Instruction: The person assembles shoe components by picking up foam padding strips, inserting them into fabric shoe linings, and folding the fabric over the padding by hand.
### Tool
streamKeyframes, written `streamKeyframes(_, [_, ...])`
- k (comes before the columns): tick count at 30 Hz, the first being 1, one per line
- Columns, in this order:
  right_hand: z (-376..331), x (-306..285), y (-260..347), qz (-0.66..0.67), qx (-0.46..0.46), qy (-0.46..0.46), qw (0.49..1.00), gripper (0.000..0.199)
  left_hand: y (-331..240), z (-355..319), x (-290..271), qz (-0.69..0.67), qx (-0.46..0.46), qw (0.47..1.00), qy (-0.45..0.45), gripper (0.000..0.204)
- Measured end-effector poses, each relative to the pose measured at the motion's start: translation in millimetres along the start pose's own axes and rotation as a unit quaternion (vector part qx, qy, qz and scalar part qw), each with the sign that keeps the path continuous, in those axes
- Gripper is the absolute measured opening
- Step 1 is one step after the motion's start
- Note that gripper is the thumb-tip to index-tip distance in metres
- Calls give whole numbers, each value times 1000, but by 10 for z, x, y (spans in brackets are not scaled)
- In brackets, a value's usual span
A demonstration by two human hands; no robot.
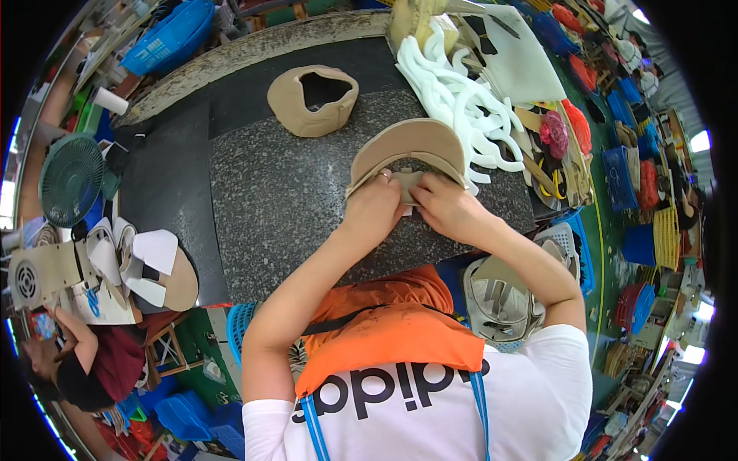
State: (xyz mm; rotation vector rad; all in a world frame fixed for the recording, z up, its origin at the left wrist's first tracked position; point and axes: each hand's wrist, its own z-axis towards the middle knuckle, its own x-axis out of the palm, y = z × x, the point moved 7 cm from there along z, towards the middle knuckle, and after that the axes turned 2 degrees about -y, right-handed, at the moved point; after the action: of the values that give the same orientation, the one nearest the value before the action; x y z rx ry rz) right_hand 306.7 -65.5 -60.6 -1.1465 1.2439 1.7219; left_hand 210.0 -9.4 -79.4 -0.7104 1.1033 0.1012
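Note:
A beige cap [411, 144] is held over the dark speckled tabletop, its curved brim pointing away from me. My left hand [374, 206] is closed on the near left part of the cap, fingers tucked inside the opening. From the other side my right hand [444, 206] grips it, the two hands almost touching. Exactly what the fingertips pinch is hidden by the hands. Beyond, a second beige cap piece [296, 106] lies on the table with its dark opening showing; no brim is visible on it.
White curved foam strips [461, 100] pile up at the far right, beside yellow-handled scissors [555, 183]. White and beige brim pieces [157, 269] sit left. A green fan [71, 177] stands beyond them. Another person [84, 361] works at the left. A basket of caps [503, 296] is below my right arm.

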Motion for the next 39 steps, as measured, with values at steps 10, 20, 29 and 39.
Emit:
streamKeyframes(10, [-135,18,-153,138,118,-112,977,13,-37,-3,58,128,26,991,2,25])
streamKeyframes(20, [-459,-70,-41,112,86,-81,987,26,-92,-199,-209,-10,112,994,14,26])
streamKeyframes(29, [33,-328,380,82,-34,-256,963,28,-202,-425,-1289,1,-1,947,-321,24])
streamKeyframes(39, [281,-217,1062,280,-199,-373,862,43,5,-875,-920,-816,-236,493,-189,28])
